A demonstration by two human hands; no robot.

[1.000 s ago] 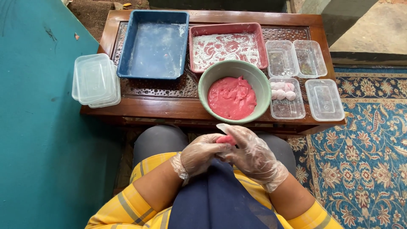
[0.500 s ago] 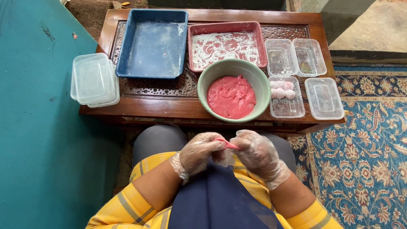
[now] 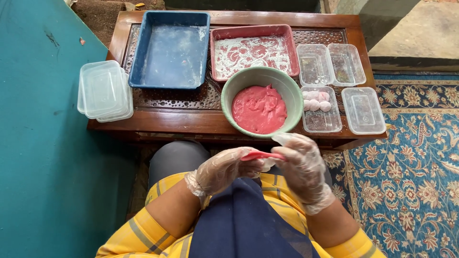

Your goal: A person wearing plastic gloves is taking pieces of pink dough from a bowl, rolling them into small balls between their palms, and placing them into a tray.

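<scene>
Nearest to the camera, above the lap, both hands in thin clear gloves are working together. The left hand [image 3: 224,168] is cupping a flat piece of pink dough [image 3: 260,155] and its fingers are closing around the left edge. The right hand [image 3: 301,165] is pinching the right edge of the same piece, so both hands are gripping the dough between them. The dough is lying at the 6 o'clock side of the green bowl [image 3: 233,86], just below the table edge.

To do this step well, I think the fingers should be pressing evenly and stretching the sheet slowly, because such soft dough can tear or stick to the gloves.

Further away, on the carved wooden table [image 3: 158,122], the green bowl is holding more pink dough. At its 3 o'clock, a clear container [image 3: 322,122] is holding a few pale floured balls [image 3: 315,100], and an empty clear container [image 3: 363,111] is standing beside it. At 12 o'clock a red tray [image 3: 253,32] with white flour is standing, and at 10 o'clock a blue tray [image 3: 143,57]. Stacked lids [image 3: 103,91] are resting at 9 o'clock. The floor is covered with teal mat [image 3: 43,153] at left and patterned carpet [image 3: 416,181] at right.
</scene>
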